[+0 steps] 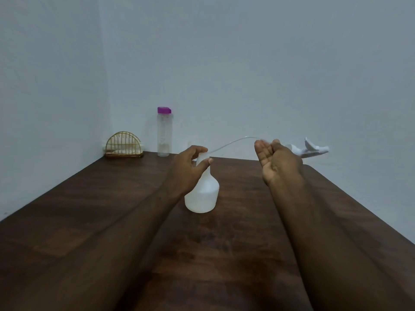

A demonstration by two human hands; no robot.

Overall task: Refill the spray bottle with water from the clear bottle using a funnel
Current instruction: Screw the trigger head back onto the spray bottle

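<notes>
Clear bottle (capped) behind spray bottle; unobstructed.

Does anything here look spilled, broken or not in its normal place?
No spill or damage shows. The spray head is off the spray bottle, held by the right hand; its tube still trails toward the neck. No funnel is in view.

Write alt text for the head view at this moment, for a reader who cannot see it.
A person's left hand grips the neck of a white spray bottle standing on a dark wooden table, while the right hand holds the removed spray head, its dip tube arcing back toward the bottle. A clear bottle with a purple cap and a wire holder stand by the wall.
</notes>
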